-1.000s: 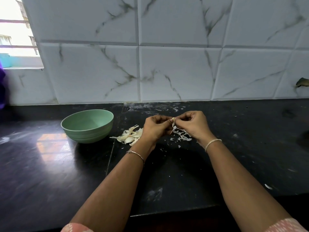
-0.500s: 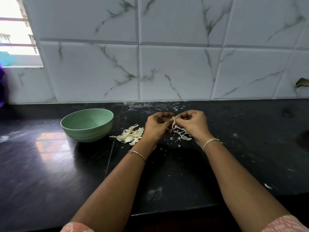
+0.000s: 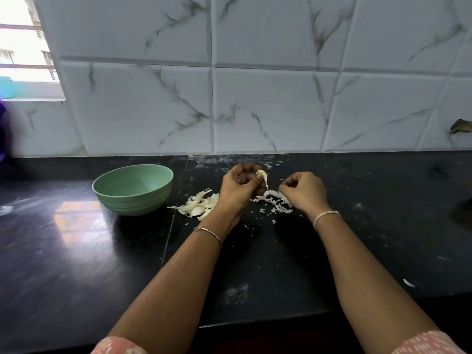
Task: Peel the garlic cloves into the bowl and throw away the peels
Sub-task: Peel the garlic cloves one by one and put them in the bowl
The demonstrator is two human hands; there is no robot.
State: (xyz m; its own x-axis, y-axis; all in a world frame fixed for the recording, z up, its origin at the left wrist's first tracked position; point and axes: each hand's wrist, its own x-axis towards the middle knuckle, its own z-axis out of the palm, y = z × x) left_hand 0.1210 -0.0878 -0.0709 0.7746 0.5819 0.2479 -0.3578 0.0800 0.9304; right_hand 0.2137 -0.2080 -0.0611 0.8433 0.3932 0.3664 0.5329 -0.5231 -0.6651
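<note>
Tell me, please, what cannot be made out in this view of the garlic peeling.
- Head view: the left hand covers most of the garlic clove; remaining skin unclear.
- Head view: the right hand hides, behind its curled fingers, whether it pinches one of the peels.
- Head view: the dark thing on the tiled wall is cut off by the right edge.

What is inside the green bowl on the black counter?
The round pale green bowl shows only its bare far inner wall and part of its bottom; nothing lies there. Its near wall covers the rest of the bottom.
</note>
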